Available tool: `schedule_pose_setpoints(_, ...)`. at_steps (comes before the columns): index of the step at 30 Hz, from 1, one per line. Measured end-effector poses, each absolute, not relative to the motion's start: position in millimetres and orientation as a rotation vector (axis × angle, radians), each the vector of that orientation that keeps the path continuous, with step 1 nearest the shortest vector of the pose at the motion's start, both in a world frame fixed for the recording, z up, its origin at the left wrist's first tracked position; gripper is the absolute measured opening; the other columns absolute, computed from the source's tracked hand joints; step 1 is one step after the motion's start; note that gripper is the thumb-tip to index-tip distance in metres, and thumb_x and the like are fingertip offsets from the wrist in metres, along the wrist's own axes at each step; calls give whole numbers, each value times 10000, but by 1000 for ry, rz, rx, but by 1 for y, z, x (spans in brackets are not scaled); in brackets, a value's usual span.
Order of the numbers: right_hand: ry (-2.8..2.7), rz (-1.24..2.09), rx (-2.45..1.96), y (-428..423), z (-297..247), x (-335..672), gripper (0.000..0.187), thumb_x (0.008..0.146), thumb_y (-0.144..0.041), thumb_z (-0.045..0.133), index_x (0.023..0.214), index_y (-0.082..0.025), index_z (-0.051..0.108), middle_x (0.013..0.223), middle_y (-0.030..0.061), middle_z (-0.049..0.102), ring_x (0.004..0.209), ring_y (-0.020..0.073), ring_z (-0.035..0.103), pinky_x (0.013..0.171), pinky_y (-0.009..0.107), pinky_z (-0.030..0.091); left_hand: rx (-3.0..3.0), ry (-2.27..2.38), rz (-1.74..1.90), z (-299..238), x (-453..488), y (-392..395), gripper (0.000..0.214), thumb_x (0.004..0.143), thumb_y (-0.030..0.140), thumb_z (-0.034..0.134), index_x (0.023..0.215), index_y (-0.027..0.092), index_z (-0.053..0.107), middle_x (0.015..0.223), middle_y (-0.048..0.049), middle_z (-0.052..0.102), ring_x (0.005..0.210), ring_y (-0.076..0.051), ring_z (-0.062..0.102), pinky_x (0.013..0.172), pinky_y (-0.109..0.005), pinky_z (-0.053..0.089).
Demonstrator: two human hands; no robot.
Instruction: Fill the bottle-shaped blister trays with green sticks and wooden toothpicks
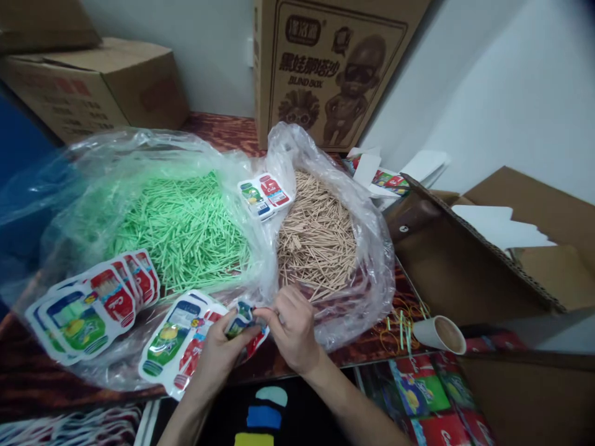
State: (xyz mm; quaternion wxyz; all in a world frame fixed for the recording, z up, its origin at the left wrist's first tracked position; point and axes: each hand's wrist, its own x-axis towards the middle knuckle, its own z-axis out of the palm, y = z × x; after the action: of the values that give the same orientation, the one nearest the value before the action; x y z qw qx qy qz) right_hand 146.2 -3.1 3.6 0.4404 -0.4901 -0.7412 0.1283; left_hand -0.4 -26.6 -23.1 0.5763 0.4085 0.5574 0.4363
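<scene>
My left hand [223, 347] grips a small printed pouch [240, 324] near the table's front edge, thumb on top. The fingers of my right hand [292, 328] pinch the pouch's upper edge. The pouch is bent, with blue-green and red print, and partly hidden by my fingers. Beneath and left of my left hand lies a short stack of flat double pouches [166, 337], one half green and blue, the other red. Just beyond are green sticks [186, 229] and tan sticks [318, 235], heaped on clear plastic bags [372, 266].
Farther left lies a fanned pile of filled-looking pouches [83, 325]; two-part pouches [264, 195] rest between the heaps. A paper cup [439, 334] lies tipped beside rubber bands [395, 334]. Cardboard boxes [325, 74] stand behind; an open carton [465, 260] is at right.
</scene>
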Motion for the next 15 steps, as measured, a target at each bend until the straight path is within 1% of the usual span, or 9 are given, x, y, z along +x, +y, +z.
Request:
schedule_pose_setpoints(3,-1808,529,-1191,-2,5,155,363,908,-322,561,592,-195,436,609,-20,441,614,134,443,587,266,322,1012,1321,1001,-22,5,-25,170,720,316,689,680,157,646,678,7,608,622,-132,490,616,-224,421)
schedule_pose_setpoints(6,-1884,864,-1145,17,9,183,291,948,-301,481,683,-193,533,664,-18,522,642,129,505,613,245,377,1070,1315,968,-21,3,-24,150,745,305,660,697,163,659,660,12,584,618,-131,470,603,-214,402)
schedule_pose_setpoints(7,-1887,887,-1188,28,9,197,265,965,-278,436,749,-196,565,703,-10,557,672,136,528,634,248,394,1080,1321,966,-20,2,-23,146,747,304,657,702,166,664,655,15,575,616,-130,465,596,-211,396)
schedule_pose_setpoints(8,-1860,797,-1273,42,8,213,248,965,-263,427,775,-198,573,732,0,573,701,147,538,653,257,403,1088,1332,971,-20,1,-23,150,748,307,655,695,166,664,651,16,569,615,-129,462,589,-207,391)
schedule_pose_setpoints(11,-1860,240,-1648,85,0,255,209,927,-175,439,804,-176,608,848,69,603,846,210,525,774,321,392,1091,1341,971,-19,2,-23,181,744,334,662,673,166,664,647,15,571,604,-127,461,571,-200,382)
schedule_pose_setpoints(13,-2053,-9,-1787,108,-9,273,204,890,-109,445,866,-162,640,945,116,610,946,249,483,820,352,369,1072,1310,958,-20,4,-23,207,727,363,680,659,168,665,600,22,550,569,-122,447,553,-200,377)
schedule_pose_setpoints(15,-2245,-199,-1834,122,-16,279,223,875,-86,445,927,-163,648,996,131,602,970,263,450,829,367,349,1042,1281,954,-22,6,-23,241,696,390,706,622,167,653,556,27,523,539,-116,428,531,-199,368)
